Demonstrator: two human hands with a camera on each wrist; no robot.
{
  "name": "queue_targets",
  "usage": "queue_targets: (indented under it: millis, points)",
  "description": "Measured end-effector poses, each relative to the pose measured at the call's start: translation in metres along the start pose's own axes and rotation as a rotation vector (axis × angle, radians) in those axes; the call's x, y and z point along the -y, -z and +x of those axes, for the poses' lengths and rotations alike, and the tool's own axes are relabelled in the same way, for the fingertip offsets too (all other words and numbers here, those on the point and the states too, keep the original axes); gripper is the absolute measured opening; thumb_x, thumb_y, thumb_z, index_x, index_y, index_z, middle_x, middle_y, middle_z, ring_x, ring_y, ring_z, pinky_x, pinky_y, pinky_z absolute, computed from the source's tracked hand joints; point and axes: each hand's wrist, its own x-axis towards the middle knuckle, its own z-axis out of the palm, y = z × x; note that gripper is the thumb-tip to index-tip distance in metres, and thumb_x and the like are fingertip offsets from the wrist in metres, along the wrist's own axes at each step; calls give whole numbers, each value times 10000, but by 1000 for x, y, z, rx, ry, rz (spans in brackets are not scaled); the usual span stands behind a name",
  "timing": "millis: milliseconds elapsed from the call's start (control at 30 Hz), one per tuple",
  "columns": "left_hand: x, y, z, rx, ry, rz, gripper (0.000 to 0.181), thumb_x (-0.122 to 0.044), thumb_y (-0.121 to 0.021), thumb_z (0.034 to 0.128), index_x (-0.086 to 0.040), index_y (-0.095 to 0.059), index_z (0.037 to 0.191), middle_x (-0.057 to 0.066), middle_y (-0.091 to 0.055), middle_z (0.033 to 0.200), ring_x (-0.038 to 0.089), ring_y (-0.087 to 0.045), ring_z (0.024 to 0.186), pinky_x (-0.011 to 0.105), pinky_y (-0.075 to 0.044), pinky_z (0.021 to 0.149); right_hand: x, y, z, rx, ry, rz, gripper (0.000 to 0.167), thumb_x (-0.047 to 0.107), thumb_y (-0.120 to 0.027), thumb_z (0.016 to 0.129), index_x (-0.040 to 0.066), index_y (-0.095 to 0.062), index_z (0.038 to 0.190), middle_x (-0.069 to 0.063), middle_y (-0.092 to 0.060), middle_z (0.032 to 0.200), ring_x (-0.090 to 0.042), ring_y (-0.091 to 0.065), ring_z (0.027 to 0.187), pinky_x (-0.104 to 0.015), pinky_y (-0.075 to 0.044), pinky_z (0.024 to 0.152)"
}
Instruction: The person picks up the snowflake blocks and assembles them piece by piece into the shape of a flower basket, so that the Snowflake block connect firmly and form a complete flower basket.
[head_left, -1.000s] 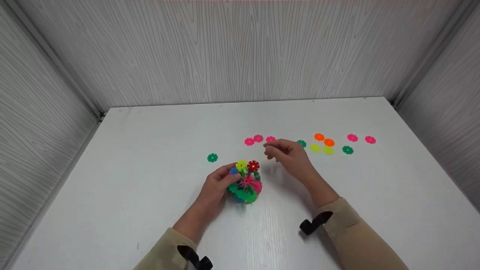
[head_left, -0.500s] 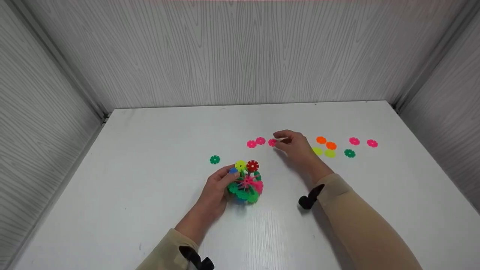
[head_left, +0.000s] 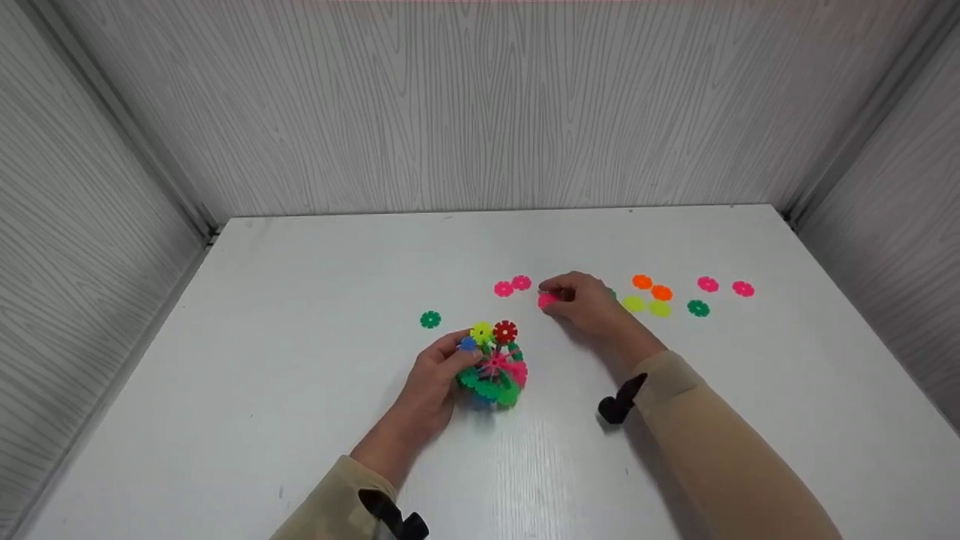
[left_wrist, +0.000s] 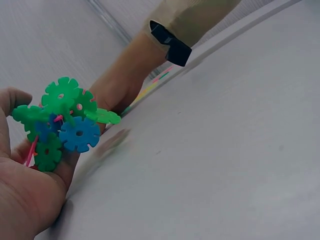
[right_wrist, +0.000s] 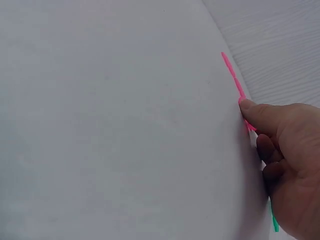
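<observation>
My left hand (head_left: 431, 379) grips a ball-like cluster of interlocked plastic snowflake discs (head_left: 495, 365), mostly green and pink, with yellow, red and blue ones at its upper side. Seen from the left wrist, green discs and a blue disc (left_wrist: 80, 134) of the cluster stick out past the thumb and fingers. My right hand (head_left: 589, 304) is a little beyond and right of the cluster, pinching a pink snowflake disc (head_left: 547, 300) between thumb and fingers. In the right wrist view, the thumb presses on that pink disc (right_wrist: 248, 122), which is mostly hidden.
Two pink discs (head_left: 512, 285) lie left of the right hand, and a green disc (head_left: 430, 319) lies farther left. Rightward are orange discs (head_left: 651, 287), yellow discs (head_left: 646, 306), a green disc (head_left: 698, 308) and pink discs (head_left: 725, 286). Panels wall the white table (head_left: 300, 300).
My right hand went out to the nearest pink disc, took hold of it and drew it slightly toward me. The left hand keeps its hold on the cluster, nearly still.
</observation>
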Motion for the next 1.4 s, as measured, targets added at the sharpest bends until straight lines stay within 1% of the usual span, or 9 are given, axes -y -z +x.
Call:
queue_targets:
  millis: [133,300,433,600,767,867,1033,1267,1400]
  points:
    - [1,2,1,15,-5,-5,566,-95,-741,971,-20,-536,1492,142,-499,1533,299,-438,1470,360,-447,1155,-1,-2,-11,12,27,23,305,259,-789,984,188,-725,1274,-41,-636,1222,-265,-563,1128,-380,-534,985]
    - [2,2,2,9,6,-8,553,-62,-736,959,-28,-526,1470,147,-478,1532,300,-442,1458,361,-463,1139,2,-6,-26,1,18,126,214,266,-804,969,214,-729,1162,-24,-669,1123,-251,-591,1103,-349,-570,929]
    - [3,1,3,1,11,16,535,-79,-748,959,-54,-518,1441,151,-507,1502,298,-489,1421,355,-480,1121,12,-9,-41,-9,18,217,238,267,-801,973,195,-760,1196,-12,-705,1095,-250,-638,1049,-322,-597,866]
    - [3,1,4,-11,21,42,522,-90,-763,954,-69,-526,1418,166,-552,1448,306,-544,1371,362,-497,1106,26,-15,-55,6,140,323,289,222,-785,989,77,-762,1237,-45,-761,1028,-273,-723,879,-310,-622,803]
    - [1,1,4,-49,21,75,587,-111,-805,933,-85,-509,1439,144,-534,1467,301,-506,1397,363,-514,1090,37,-20,-61,19,288,416,272,183,-767,1000,13,-756,1213,-86,-766,979,-274,-738,792,-345,-642,791]
    - [1,1,4,-71,19,93,613,-111,-820,921,-88,-506,1447,138,-522,1471,304,-489,1403,367,-519,1087,37,-23,-62,25,329,425,262,161,-749,1012,-1,-752,1219,-92,-756,977,-263,-733,788,-336,-640,788]
    - [0,0,4,-75,12,101,596,-98,-817,918,-91,-516,1432,138,-546,1441,299,-520,1374,371,-522,1085,39,-29,-63,11,342,422,269,152,-740,1017,-13,-743,1229,-106,-751,978,-269,-729,802,-312,-632,791]
    - [2,2,4,-67,-13,181,608,-156,-859,883,-103,-533,1393,118,-622,1388,283,-598,1306,358,-550,1046,42,-36,-65,8,333,390,185,151,-760,1002,79,-781,1172,-80,-755,969,-263,-724,783,-310,-634,772]
    - [3,3,3,-80,-7,219,603,-181,-874,872,-110,-544,1372,116,-648,1351,281,-630,1263,347,-566,1020,43,-37,-67,6,331,365,168,158,-768,996,102,-791,1153,-66,-758,947,-259,-712,757,-296,-628,745]
